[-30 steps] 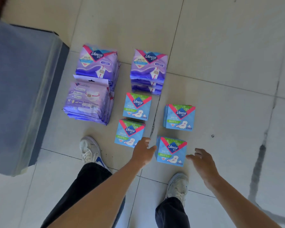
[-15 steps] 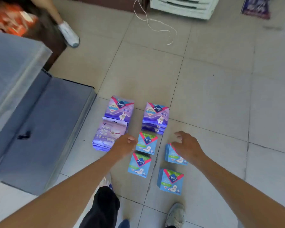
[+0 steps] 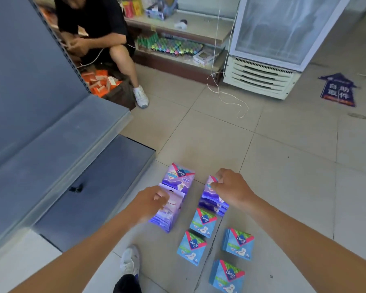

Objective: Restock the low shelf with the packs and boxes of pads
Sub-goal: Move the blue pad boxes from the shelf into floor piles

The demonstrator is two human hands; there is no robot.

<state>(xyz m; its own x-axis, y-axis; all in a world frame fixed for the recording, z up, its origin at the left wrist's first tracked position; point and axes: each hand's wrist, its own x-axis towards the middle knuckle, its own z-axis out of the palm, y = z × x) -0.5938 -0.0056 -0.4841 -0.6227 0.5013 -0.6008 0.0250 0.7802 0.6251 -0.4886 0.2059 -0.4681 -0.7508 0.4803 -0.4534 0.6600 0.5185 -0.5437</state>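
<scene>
The hands have been brought on from the boxes [image 3: 203, 222] to the purple stacks on the floor [image 3: 283, 166], beside the shelf [image 3: 97, 182]. The right stack [image 3: 209, 200] is pinched at its top by the right hand [image 3: 232, 187]. The left hand [image 3: 150, 200] is curled over the near left stack [image 3: 172, 210], its grip unclear. Pickup is judged to be starting.

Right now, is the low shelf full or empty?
Empty where it shows: the low shelf is bare grey but for a small dark mark; purple packs and blue boxes lie on the floor.
</scene>
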